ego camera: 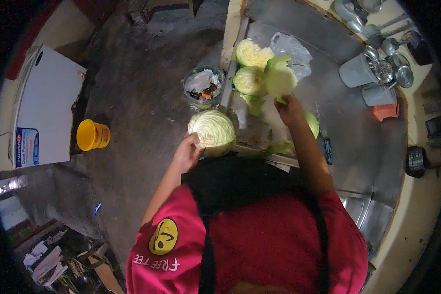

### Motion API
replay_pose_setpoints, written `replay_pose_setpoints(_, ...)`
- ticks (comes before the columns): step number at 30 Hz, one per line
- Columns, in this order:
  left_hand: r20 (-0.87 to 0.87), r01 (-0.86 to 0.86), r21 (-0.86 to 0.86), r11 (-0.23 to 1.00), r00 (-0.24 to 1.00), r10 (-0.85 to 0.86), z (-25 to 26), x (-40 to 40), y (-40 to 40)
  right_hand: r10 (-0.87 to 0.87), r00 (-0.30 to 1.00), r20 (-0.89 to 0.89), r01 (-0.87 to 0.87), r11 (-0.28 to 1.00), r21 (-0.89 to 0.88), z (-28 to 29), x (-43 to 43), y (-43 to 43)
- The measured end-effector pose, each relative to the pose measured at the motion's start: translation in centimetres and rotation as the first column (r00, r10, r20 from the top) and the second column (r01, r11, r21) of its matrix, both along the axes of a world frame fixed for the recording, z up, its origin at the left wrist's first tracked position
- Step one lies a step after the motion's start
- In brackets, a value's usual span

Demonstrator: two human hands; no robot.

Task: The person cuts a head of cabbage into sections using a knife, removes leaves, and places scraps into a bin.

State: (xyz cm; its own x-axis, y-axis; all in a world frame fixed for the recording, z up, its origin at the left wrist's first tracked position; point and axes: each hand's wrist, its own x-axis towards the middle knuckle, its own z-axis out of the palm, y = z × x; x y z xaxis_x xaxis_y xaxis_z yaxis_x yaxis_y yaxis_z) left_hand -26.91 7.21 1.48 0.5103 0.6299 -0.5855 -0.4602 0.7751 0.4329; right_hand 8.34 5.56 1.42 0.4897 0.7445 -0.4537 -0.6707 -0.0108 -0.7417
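Observation:
A pale green cabbage head (214, 130) rests in my left hand (188, 151), my thumb near its cut stem end. My right hand (291, 109) grips a loose cabbage leaf (280, 79) by its lower edge, above the stainless steel counter (338, 121). Behind that leaf, partly hidden by it, sits another whole cabbage (249, 81). Farther back lies a cabbage (253, 52) with a rough, torn-looking top. Leaf pieces (254, 104) lie on the counter near the front edge, and more green cabbage (311, 124) shows beyond my right forearm.
A clear plastic bag (292, 51) lies beside the cabbages. On the floor stand a waste bucket (204, 88) with scraps and a yellow bucket (93, 135). Containers of metal utensils (360, 70) line the wall. A white chest freezer (49, 106) stands at left, a sink (354, 205) at lower right.

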Motion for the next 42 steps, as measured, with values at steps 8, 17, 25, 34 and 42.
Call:
replay_pose_setpoints(8, 0.004, 0.192, 0.117, 0.974, 0.981, -0.194, -0.4, 3.2, -0.1, -0.036, 0.999, 0.037, 0.035, 0.999, 0.031, 2.1, 7.5, 4.1)
replay_pose_setpoints(17, -0.200, 0.238, 0.056, 0.970, 0.954, -0.223, 0.1, 10.8, -1.9, 0.479, -0.039, 0.877, -0.717, 0.597, -0.359, 2.7, -7.5, -5.2)
replay_pose_setpoints(25, -0.282, 0.248, 0.152, 0.957, 0.939, -0.198, 2.8, 15.4, -1.4, 0.385, -0.238, 0.892, -0.449, 0.771, -0.452, 2.3, -7.1, -6.1)
replay_pose_setpoints(34, -0.522, 0.286, 0.309, 0.907, 0.848, -0.089, -0.7, 16.6, -1.0, 0.358, -0.190, 0.914, -0.413, 0.816, -0.405, 0.2, -6.4, -5.7)
replay_pose_setpoints(42, -0.619, 0.188, 0.238, 0.953, 0.785, 0.000, 2.1, 17.2, -1.8, 0.335, -0.195, 0.922, -0.453, 0.803, -0.387, 0.4, -6.2, -5.8)
